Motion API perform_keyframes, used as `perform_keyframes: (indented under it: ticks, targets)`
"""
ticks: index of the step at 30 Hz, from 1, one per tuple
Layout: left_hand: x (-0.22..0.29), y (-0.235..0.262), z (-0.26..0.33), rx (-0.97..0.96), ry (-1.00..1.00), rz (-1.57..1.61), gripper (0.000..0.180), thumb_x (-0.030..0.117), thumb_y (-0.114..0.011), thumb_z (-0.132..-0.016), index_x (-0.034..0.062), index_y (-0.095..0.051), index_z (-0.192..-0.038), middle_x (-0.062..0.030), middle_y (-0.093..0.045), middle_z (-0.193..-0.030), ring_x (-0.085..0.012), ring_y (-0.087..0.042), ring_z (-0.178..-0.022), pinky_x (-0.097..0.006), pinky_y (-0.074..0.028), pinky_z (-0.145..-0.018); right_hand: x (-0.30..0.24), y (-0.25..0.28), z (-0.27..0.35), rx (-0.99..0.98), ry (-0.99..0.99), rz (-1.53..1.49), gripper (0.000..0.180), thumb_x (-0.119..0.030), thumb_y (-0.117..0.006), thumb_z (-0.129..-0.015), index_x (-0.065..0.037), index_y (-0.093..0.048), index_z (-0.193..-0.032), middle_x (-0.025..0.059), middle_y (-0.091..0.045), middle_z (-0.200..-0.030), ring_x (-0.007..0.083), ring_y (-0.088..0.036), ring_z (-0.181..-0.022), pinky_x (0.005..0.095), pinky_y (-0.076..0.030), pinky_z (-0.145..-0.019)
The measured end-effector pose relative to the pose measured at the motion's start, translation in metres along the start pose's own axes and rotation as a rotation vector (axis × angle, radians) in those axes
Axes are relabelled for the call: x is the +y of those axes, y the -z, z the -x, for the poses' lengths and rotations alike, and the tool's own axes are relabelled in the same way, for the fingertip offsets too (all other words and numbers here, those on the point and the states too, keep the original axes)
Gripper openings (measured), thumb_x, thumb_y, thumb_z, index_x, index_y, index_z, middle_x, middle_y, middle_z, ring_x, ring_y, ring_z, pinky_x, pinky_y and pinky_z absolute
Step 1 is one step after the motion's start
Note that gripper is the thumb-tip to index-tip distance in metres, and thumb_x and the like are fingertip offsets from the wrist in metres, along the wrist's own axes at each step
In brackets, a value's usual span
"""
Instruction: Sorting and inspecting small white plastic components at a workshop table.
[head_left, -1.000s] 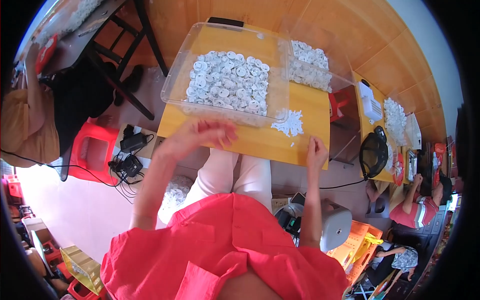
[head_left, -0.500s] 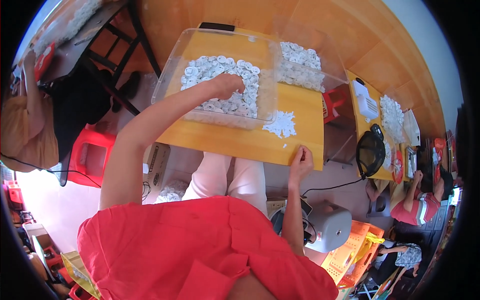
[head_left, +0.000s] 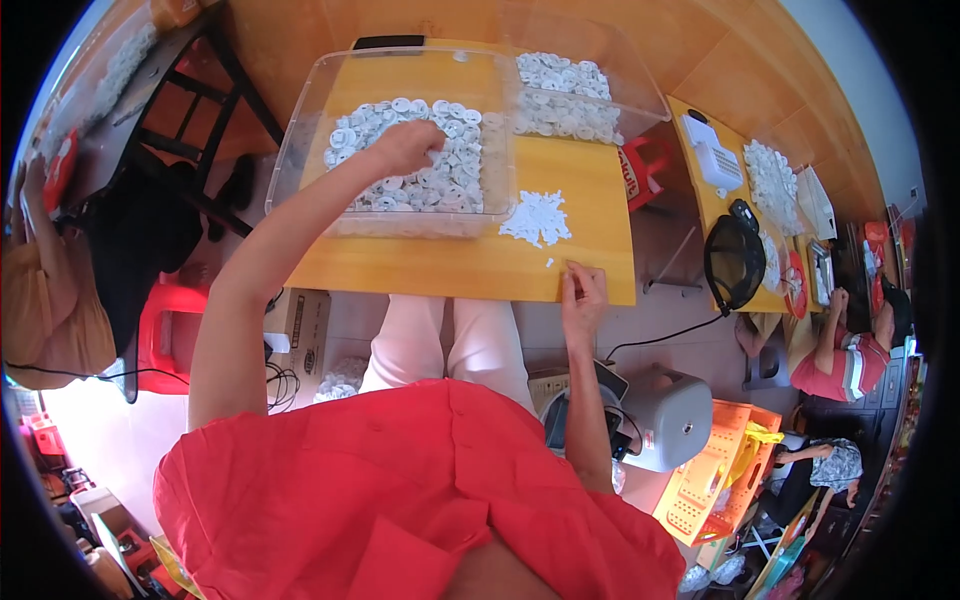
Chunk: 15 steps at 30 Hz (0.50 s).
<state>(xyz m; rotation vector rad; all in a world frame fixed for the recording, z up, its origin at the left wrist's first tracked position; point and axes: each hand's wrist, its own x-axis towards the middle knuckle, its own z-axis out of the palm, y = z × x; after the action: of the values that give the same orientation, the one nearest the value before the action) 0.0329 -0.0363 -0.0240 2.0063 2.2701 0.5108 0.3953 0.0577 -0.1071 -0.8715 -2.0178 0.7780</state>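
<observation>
Over a clear plastic box on the yellow table, my left hand hangs with its fingers curled together. Whatever they hold is too small or hidden to name. White round disc-shaped pieces fill much of that box. My right hand is at the table's near edge, thumb and forefinger slightly apart. One loose small white piece lies just beside its fingertips. Beyond it, a heap of small white slips or pegs is spread on the tabletop, right of the box.
A second clear box of white pieces stands behind on the right. A black fan-like thing is on the side table at right. Under the table's right end are a grey stool and an orange crate. Other people sit left and right.
My right hand has shifted toward the loose white piece, its thumb and forefinger reaching further onto the table. My left hand stays over the box. The whole view has shifted a little.
</observation>
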Motion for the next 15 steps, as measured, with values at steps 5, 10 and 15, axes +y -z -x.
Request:
perform_keyframes:
  ticks: [5, 10, 15]
  targets:
    - [0.021, 0.051, 0.007, 0.160, 0.181, 0.377, 0.023, 0.010, -0.068, -0.069, 0.0037, -0.062, -0.090, -0.0079, -0.063, -0.074, -0.0162, -0.059, -0.066, -0.027, -0.047, -0.061, -0.023, 0.008, -0.001, -0.154, 0.207, 0.200, 0.034, -0.014, -0.066, -0.073, -0.009, -0.062, -0.106, 0.0071, -0.050, -0.085, 0.0217, -0.050, -0.076, 0.0327, -0.041, -0.068]
    - [0.075, 0.087, 0.053, 0.300, 0.334, 1.276, 0.017, 0.012, -0.063, -0.080, 0.0026, -0.060, -0.094, -0.0027, -0.061, -0.080, -0.0080, -0.057, -0.068, -0.021, -0.048, -0.062, -0.033, 0.013, 0.002, -0.296, 0.218, 0.305, 0.043, -0.018, -0.070, -0.069, -0.007, -0.060, -0.109, 0.0093, -0.049, -0.095, 0.0264, -0.047, -0.091, 0.0365, -0.039, -0.079]
    - [0.102, 0.059, 0.116, 0.199, 0.168, 1.990, 0.025, 0.013, -0.061, -0.082, 0.0040, -0.055, -0.105, -0.0044, -0.062, -0.088, -0.0106, -0.060, -0.074, -0.022, -0.050, -0.064, -0.032, 0.017, 0.008, -0.355, 0.344, 0.298, 0.046, -0.017, -0.072, -0.065, -0.004, -0.060, -0.107, 0.0101, -0.051, -0.102, 0.0271, -0.047, -0.093, 0.0367, -0.040, -0.080]
